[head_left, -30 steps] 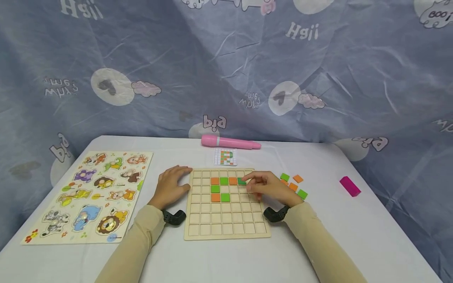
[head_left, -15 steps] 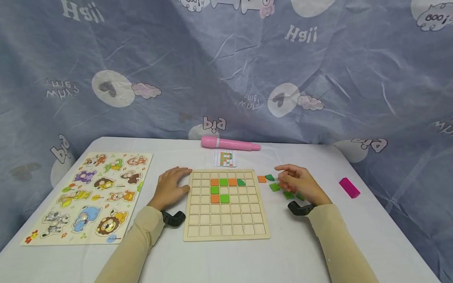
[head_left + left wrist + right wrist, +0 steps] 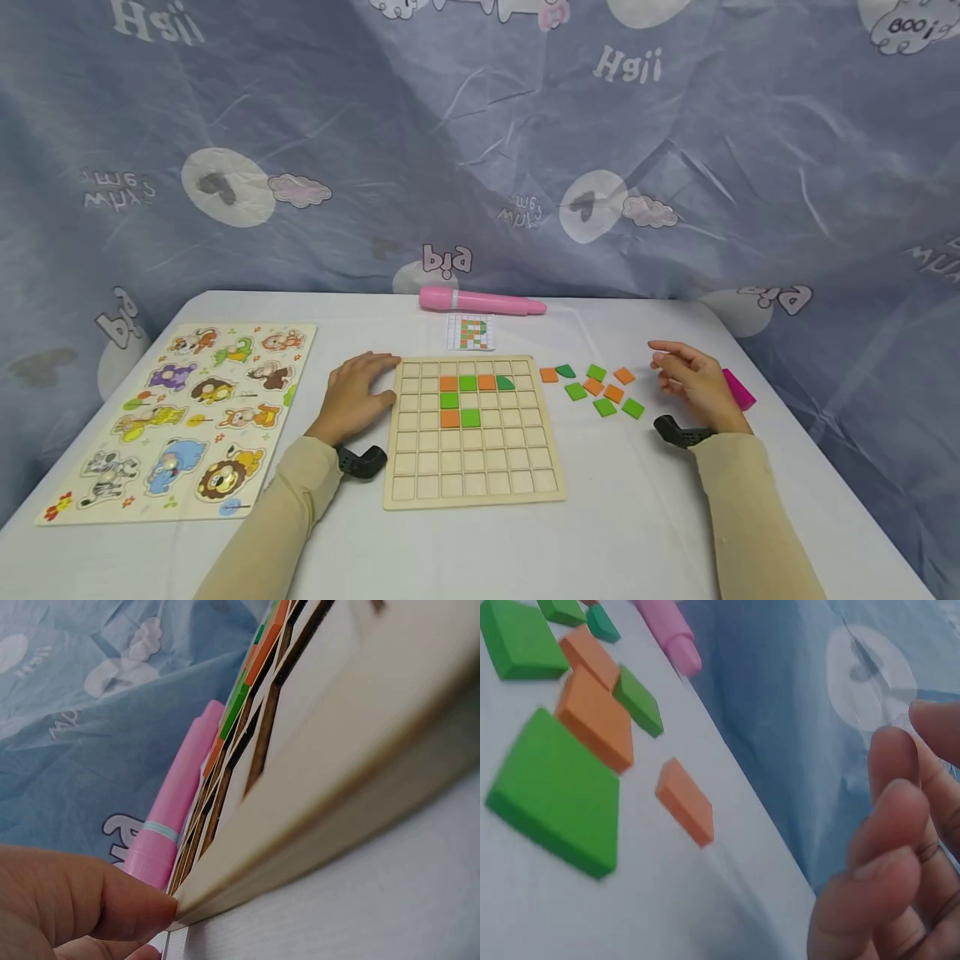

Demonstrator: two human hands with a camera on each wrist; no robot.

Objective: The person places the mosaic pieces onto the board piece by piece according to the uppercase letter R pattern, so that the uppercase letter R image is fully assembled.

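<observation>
Two sleeves (image 3: 266, 508) cut in from the lower edge, each wrist bearing a black mount (image 3: 363, 463). Between them the wooden grid board (image 3: 476, 440) lies flat, probably set midway so both hands can work over it. The left hand (image 3: 351, 402) rests at its left edge, thumb spread from the fingers, which lie close together; its wrist view shows a digit against the wood, a light touch that looks meant to steady the board. The right hand (image 3: 697, 385) hangs well to the right — fingers loosely bent, pinching nothing that I can see.

Seven seated tiles (image 3: 449, 401) fill cells in the board's farther half, ending the top run in a dark-green quarter-round. Nine loose tiles (image 3: 593, 387) lie between the board and that hand, likely scattered there for easy picking. A printed card (image 3: 471, 332) sits just beyond the board (handy for a glance), with a pink pen (image 3: 482, 302) behind it.

The magenta block (image 3: 738, 389) is partly hidden by the right hand. The left hand's lower fingertips are cut off in its wrist view; the card's small pattern — orange and green squares — is hard to read exactly.
</observation>
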